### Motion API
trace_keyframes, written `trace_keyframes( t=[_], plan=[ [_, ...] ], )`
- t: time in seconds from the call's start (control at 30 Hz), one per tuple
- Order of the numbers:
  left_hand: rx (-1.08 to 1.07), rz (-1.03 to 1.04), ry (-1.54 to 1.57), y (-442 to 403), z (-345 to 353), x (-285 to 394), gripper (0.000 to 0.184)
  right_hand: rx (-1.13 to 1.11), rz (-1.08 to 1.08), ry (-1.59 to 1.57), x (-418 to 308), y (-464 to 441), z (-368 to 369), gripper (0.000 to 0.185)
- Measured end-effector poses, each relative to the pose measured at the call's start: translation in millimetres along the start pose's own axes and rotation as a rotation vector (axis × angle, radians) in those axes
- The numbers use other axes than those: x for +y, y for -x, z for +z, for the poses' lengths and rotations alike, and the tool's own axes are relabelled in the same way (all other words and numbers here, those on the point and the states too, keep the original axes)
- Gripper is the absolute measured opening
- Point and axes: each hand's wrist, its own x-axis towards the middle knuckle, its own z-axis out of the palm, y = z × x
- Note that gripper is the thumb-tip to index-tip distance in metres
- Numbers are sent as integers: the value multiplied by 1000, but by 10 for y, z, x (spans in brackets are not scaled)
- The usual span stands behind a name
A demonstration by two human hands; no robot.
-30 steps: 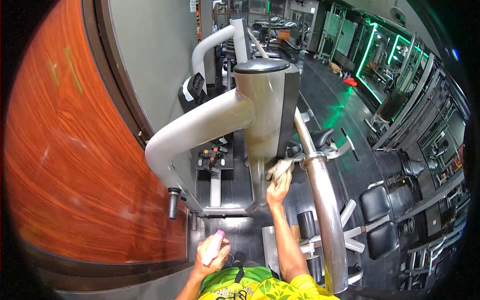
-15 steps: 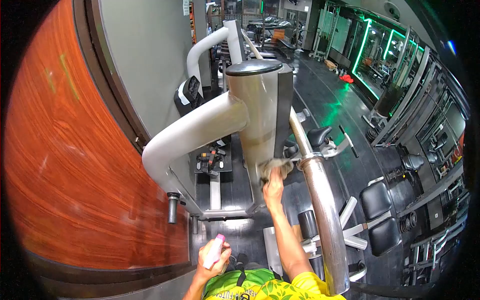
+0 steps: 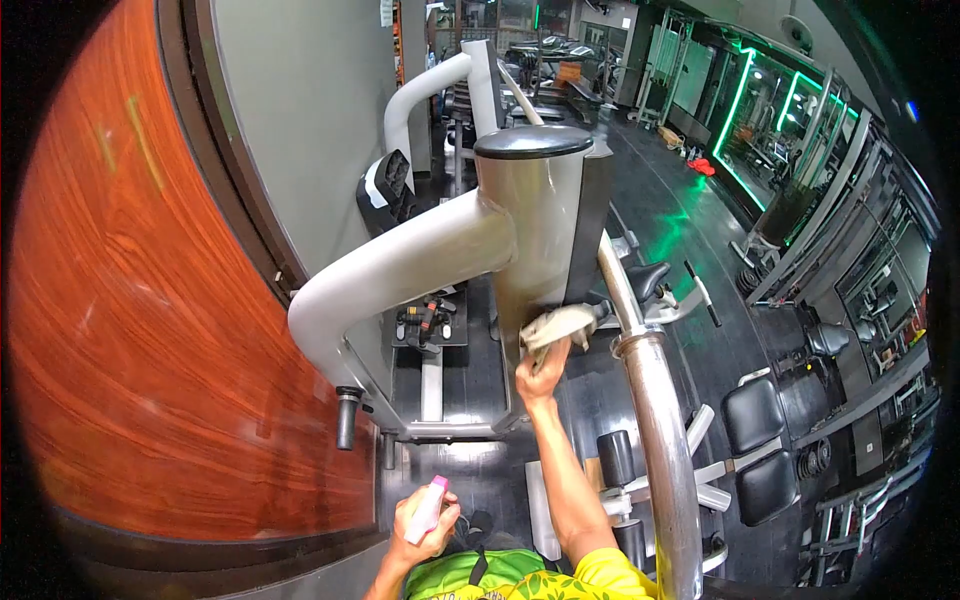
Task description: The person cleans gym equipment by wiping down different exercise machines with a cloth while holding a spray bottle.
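A pale cloth [image 3: 558,328] is held in my right hand [image 3: 541,376], against the lower part of a thick grey upright post [image 3: 535,230] with a black oval cap. The fingers are closed round the cloth's lower edge. My left hand [image 3: 425,522], low in front of my body, is wrapped round a small whitish bottle [image 3: 427,508] with a pink cap. A curved grey frame tube [image 3: 400,265] joins the post on the left. To the right of the post slopes a shiny metal bar [image 3: 660,430] with a collar.
A red wood-grain panel [image 3: 150,350] and a grey wall [image 3: 290,120] stand on the left. Black padded seats [image 3: 752,414] are at the right, and further gym machines and a green-lit mirror [image 3: 780,130] lie beyond. A black handle [image 3: 347,420] sticks down at lower left.
The cloth and my right hand have shifted slightly along the lower post, and the cloth is more spread out. My left hand still holds the bottle low down. The view has swung slightly.
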Motion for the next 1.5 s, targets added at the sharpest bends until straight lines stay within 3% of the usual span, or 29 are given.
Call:
trace_keyframes(
  t=[0.03,0.13,0.27,0.4,0.5,0.67,0.7,0.77,0.8,0.9,0.97,1.07,1.17,1.23,1.3,1.43,1.5],
  plan=[
    [-5,12,-35,-35,-3,36,14,0,-47,-111,-104,-269,27,44],
    [-7,38,-64,-123,-10,-2,14,-101,-138,348,-216,-665,175,42],
    [-43,74,-39,-217,15,-47,13,-100,-153,247,73,-354,244,46],
    [-71,101,-69,-253,-18,-1,12,-302,85,265,436,486,53,41],
    [-74,39,8,-235,-20,-14,13,-271,144,379,575,1131,-61,35],
    [-154,-22,45,-271,-11,-69,13,-329,673,179,325,1120,-215,51],
    [-165,-85,100,-277,-5,-91,12,-322,674,181,347,1090,-187,51],
    [-172,-18,67,-345,-15,-118,12,-203,293,200,436,1000,-114,58],
    [-175,41,37,-375,-19,-109,12,-163,221,193,374,839,-66,58],
    [-179,30,73,-442,-35,-173,12,-124,26,95,-129,-157,42,56],
    [-176,35,94,-491,-75,-207,11,-74,-115,234,-393,-644,163,56],
    [-165,67,45,-576,-158,-172,11,-15,-100,298,-320,-718,502,55],
    [-175,-2,83,-637,-247,-203,13,-126,-99,553,-98,-255,528,57],
    [-162,49,86,-677,-326,-274,15,-247,37,417,138,228,487,50],
    [-168,63,66,-703,-404,-296,15,-291,75,513,338,782,350,43],
    [-168,127,-17,-755,-547,-377,16,-248,298,436,551,1432,261,37],
    [-193,61,-3,-743,-594,-408,16,-160,434,356,600,1577,297,39]
  ],
)
